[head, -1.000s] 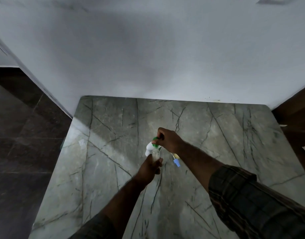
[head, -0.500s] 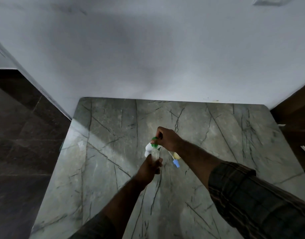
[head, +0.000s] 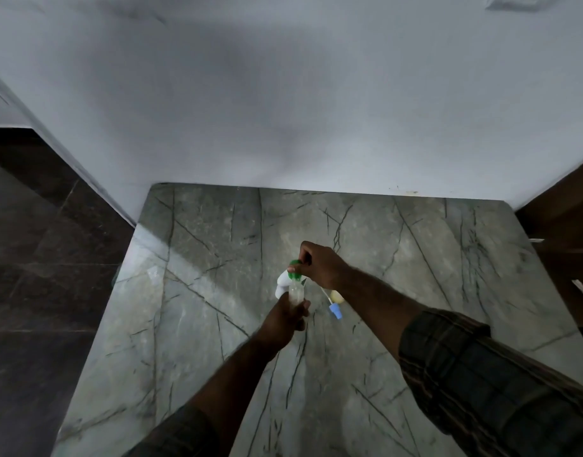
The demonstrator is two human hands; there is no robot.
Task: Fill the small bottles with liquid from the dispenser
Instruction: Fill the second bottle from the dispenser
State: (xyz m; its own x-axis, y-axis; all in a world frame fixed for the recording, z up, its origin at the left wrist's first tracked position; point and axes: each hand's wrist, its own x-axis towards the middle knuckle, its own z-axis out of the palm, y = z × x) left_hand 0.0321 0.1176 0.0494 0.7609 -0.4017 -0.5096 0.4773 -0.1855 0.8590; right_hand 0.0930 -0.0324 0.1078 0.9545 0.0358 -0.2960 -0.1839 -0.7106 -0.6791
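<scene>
Grey-green veined marble table (head: pixel 191 324) fills the lower view, its near edge cut off by the frame. Nearest, two dark checked sleeves (head: pixel 481 384) enter from the bottom; the left one is only a dim, blurred patch. Both forearms reach forward and meet over the middle of the table.

The left hand (head: pixel 285 319) comes up from below with its back to the camera, its grip clamped round the lower part of a small clear plastic bottle (head: pixel 296 291) that stands upright out of the fist. Whether the bottle's base touches the table cannot be told.

Just above, the right hand (head: pixel 321 268) arches down with the wrist bent, its grip pinched on a green round plastic piece (head: pixel 295 275) at the bottle's mouth. A white curved plastic piece (head: pixel 281 285) shows just left of the bottle's neck, partly hidden by the left hand; how it joins the green one is hard to make out.

Under the right wrist lie a pale yellow small object (head: pixel 336 295), a light blue small cap (head: pixel 335 312) and a thin white stem (head: pixel 323 294), half covered by the arm.

Beyond, the table's far edge meets a plain white wall (head: pixel 283 94), and dark floor tiles (head: pixel 36 258) lie to the left.
</scene>
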